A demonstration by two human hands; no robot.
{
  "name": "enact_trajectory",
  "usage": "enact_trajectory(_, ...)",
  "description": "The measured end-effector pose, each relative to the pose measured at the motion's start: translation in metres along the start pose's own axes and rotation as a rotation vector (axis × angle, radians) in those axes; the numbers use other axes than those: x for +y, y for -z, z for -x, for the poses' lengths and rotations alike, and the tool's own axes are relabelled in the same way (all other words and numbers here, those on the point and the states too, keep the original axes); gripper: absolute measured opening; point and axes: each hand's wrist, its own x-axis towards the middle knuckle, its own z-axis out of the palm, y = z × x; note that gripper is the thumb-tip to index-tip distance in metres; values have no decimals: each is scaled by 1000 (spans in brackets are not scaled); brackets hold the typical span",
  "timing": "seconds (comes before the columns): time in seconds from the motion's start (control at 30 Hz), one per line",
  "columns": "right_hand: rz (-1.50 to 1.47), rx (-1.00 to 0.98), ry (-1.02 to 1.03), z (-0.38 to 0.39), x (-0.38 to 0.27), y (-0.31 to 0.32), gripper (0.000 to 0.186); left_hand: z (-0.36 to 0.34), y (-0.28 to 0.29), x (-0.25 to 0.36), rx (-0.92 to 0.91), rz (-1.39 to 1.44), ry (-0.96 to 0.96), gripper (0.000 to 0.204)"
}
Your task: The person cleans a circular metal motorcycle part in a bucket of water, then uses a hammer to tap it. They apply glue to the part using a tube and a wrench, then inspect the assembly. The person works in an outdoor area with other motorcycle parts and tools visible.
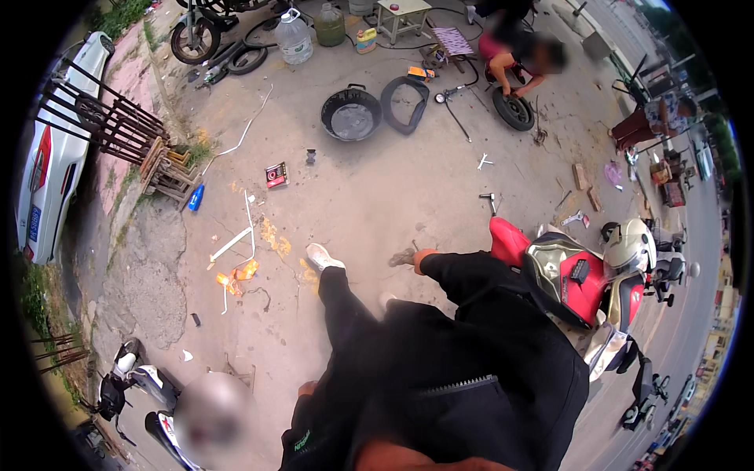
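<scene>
My right hand (404, 257) hangs over the pavement beside my right side, grey and dirty-looking, with an orange-brown band at the wrist. Its fingers point left, seem loosely stretched and hold nothing I can see. The nearest loose thing is a T-shaped metal tool (490, 202) beside a red and silver scooter (567, 275). Of my left hand (308, 388) only a small patch shows beside my black jacket; its fingers are hidden. A white shoe (323, 257) of mine is on the ground ahead.
Ahead are a black water basin (351, 116), a black tyre tube (404, 106) and a pressure gauge with hose (441, 98). A crouching person handles a small tyre (513, 109). A red box (276, 175), white strips (231, 245) and a blue bottle (196, 197) lie left.
</scene>
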Motion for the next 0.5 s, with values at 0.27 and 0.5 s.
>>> enact_trajectory(0.27,-348,144,-232,-83,-56,151,39,-209,352,-51,113,14,-105,35)
enact_trajectory(0.5,-645,428,-424,-95,-69,274,37,-429,694,-20,439,743,84,29)
